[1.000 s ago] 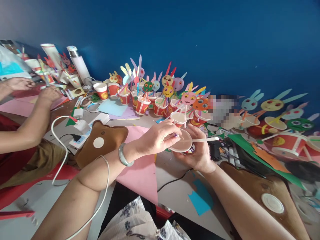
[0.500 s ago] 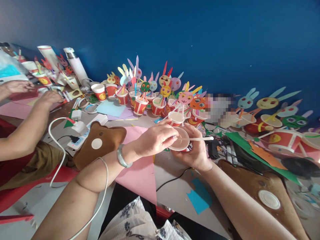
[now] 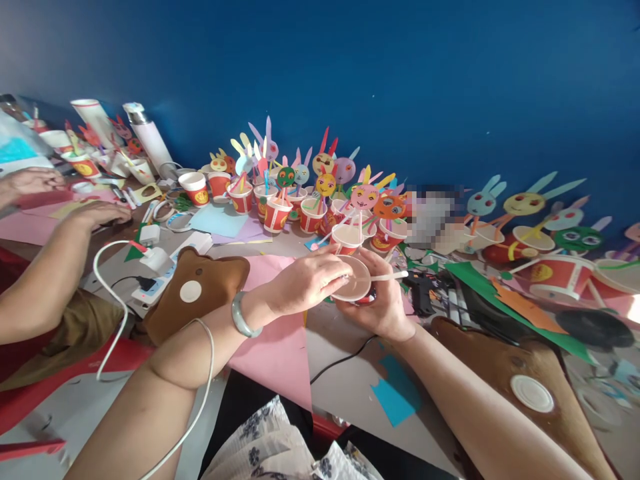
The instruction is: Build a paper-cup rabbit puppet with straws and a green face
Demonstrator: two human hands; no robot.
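Observation:
My right hand (image 3: 383, 303) wraps round a red paper cup with a pale inside (image 3: 357, 279), its mouth tilted towards me. A white stick (image 3: 390, 276) crosses the rim and juts out to the right. My left hand (image 3: 315, 280), with a bangle on its wrist, has its fingers drawn together over the cup's left rim, tips inside the mouth. Whatever they pinch is too small to make out. Just behind stands another red cup (image 3: 347, 237) bearing a pink rabbit-eared paper face (image 3: 365, 196) on a stick.
Rows of cups with paper animal faces line the blue wall. Pink paper (image 3: 270, 360) lies under my left arm, beside a brown cushion-like item (image 3: 213, 287) and a power strip (image 3: 160, 280). A white cable loops over my left forearm. A co-worker's arm (image 3: 45, 273) is at left.
The view has shifted slightly, so most things sit a little further left. Both my hands keep their places at the cup. The co-worker's nearer hand has moved a little.

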